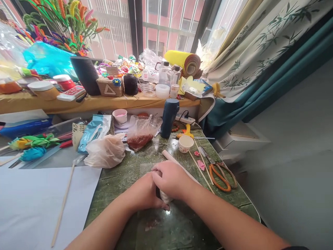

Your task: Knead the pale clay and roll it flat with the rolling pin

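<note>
Over the green table, my left hand and my right hand meet around a whitish, clay-like lump. Only a small part of the lump shows below my right palm. My left thumb lies along its near side, and the curled fingers of both hands overlap at the top. A thin transparent sheet lies under my hands. Just behind my right hand rests a pale rolling stick, partly covered by that hand and forearm.
To the right lie orange-handled scissors, thin wooden sticks and pink scraps. A paper cup, a dark blue bottle, a bag of reddish-brown material and a crumpled plastic bag stand behind. White paper covers the left.
</note>
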Available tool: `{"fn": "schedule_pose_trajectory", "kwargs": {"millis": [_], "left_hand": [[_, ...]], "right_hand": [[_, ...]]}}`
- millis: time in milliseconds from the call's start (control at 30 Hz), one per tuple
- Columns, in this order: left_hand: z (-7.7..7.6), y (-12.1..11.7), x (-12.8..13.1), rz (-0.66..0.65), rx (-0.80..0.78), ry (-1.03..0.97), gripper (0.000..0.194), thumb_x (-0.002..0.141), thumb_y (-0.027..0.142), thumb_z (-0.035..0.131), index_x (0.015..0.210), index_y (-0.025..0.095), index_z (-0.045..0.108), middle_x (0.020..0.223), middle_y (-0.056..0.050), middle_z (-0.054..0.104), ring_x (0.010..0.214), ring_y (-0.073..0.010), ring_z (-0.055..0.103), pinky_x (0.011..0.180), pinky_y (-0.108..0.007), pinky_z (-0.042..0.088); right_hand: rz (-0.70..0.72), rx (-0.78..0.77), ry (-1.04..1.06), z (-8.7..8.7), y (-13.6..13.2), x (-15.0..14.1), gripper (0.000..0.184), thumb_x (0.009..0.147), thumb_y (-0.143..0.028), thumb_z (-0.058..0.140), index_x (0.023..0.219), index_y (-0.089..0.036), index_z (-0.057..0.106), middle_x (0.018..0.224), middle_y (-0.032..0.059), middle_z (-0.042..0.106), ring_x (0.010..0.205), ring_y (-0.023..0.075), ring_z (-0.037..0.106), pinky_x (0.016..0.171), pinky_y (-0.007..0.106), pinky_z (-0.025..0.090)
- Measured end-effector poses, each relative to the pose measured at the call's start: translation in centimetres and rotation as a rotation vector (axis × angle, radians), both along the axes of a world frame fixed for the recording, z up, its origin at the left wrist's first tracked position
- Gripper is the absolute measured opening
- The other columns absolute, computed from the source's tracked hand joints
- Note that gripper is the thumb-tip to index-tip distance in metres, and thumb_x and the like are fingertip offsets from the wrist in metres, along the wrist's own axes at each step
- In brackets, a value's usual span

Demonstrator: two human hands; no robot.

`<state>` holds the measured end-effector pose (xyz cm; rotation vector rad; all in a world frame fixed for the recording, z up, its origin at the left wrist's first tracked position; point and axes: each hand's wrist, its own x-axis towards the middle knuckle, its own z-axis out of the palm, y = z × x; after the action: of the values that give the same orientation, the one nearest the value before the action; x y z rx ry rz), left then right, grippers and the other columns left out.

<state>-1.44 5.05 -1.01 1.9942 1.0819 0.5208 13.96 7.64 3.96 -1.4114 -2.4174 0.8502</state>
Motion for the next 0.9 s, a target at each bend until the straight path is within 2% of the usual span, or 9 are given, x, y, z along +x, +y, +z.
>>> {"fn": "schedule_pose_trajectory", "kwargs": {"millis": [100,233,333,433,533,667,733,800,900], "left_hand": [[0.1,-0.2,0.1,0.035,-0.022,0.007,0.092,0.046,0.044,0.099,0.129,0.021,0.066,0.135,-0.012,0.067,0.123,-0.0397,0.061,0.106,-0.051,0.049],[0.3,-0.5,0.4,0.025,-0.004,-0.025,0.085,0.052,0.044,0.096,0.128,0.023,0.065,0.137,-0.012,0.065,0.127,-0.0401,0.058,0.108,-0.054,0.046],[0.4,-0.7,0.8,-0.002,-0.027,-0.096,0.082,0.054,0.040,0.095,0.128,0.023,0.063,0.133,-0.012,0.067,0.120,-0.0369,0.063,0.104,-0.050,0.050],[0.4,-1.0,1.2,-0.027,-0.039,-0.163,0.093,0.055,0.033,0.096,0.138,0.024,0.056,0.136,-0.012,0.064,0.120,-0.0343,0.062,0.105,-0.047,0.049],[0.3,-1.3,1.6,-0.051,-0.028,-0.214,0.099,0.058,0.027,0.094,0.146,0.027,0.050,0.141,-0.011,0.060,0.128,-0.0326,0.058,0.111,-0.045,0.046],[0.7,-1.6,1.3,-0.058,0.023,-0.261,0.097,0.057,0.024,0.095,0.143,0.028,0.052,0.143,-0.010,0.058,0.132,-0.0326,0.054,0.114,-0.045,0.043],[1.2,-1.7,0.7,-0.053,0.063,-0.254,0.094,0.059,0.027,0.095,0.142,0.028,0.052,0.143,-0.010,0.057,0.132,-0.0325,0.053,0.114,-0.045,0.042],[1.6,-1.8,0.0,-0.057,0.100,-0.209,0.094,0.059,0.028,0.094,0.142,0.029,0.051,0.143,-0.009,0.056,0.133,-0.0323,0.052,0.115,-0.046,0.041],[1.8,-1.7,-0.6,-0.068,0.110,-0.103,0.095,0.055,0.025,0.096,0.139,0.028,0.053,0.137,-0.009,0.058,0.129,-0.0329,0.054,0.112,-0.046,0.044]], "right_hand": [[0.008,-0.066,0.114,-0.2,0.1,1.1,0.028,0.090,-0.028,0.057,0.108,-0.020,0.076,0.109,0.0072,0.078,0.103,0.0263,0.069,0.090,0.036,0.048],[-0.008,-0.106,0.340,-0.9,-0.4,3.4,0.033,0.090,-0.030,0.058,0.118,-0.020,0.073,0.120,0.0095,0.074,0.112,0.0273,0.067,0.098,0.038,0.049],[-0.125,-0.067,0.470,-1.7,-1.7,5.1,0.032,0.094,-0.035,0.056,0.118,-0.020,0.070,0.118,0.0103,0.073,0.109,0.0264,0.067,0.097,0.039,0.051],[-0.296,-0.035,0.493,-2.7,-3.6,6.2,0.031,0.099,-0.042,0.051,0.115,-0.022,0.069,0.114,0.0088,0.072,0.107,0.0258,0.067,0.096,0.039,0.051],[-0.350,-0.021,0.539,-3.8,-5.7,6.3,0.033,0.101,-0.046,0.051,0.122,-0.024,0.064,0.121,0.0084,0.069,0.114,0.0262,0.064,0.101,0.040,0.049],[-0.414,0.040,0.711,-5.4,-7.5,6.0,0.033,0.102,-0.047,0.048,0.126,-0.026,0.059,0.123,0.0086,0.067,0.118,0.0264,0.063,0.104,0.042,0.050],[-0.389,0.039,0.785,-5.9,-7.7,6.0,0.035,0.103,-0.047,0.046,0.130,-0.027,0.056,0.128,0.0090,0.065,0.120,0.0265,0.062,0.105,0.043,0.050],[-0.298,-0.010,0.796,-6.1,-7.7,6.1,0.040,0.102,-0.047,0.046,0.137,-0.027,0.052,0.135,0.0100,0.062,0.125,0.0271,0.061,0.107,0.044,0.050],[-0.179,-0.086,0.726,-6.3,-7.7,6.3,0.054,0.096,-0.049,0.059,0.144,-0.026,0.048,0.140,0.0115,0.060,0.129,0.0292,0.059,0.110,0.046,0.049]]}}
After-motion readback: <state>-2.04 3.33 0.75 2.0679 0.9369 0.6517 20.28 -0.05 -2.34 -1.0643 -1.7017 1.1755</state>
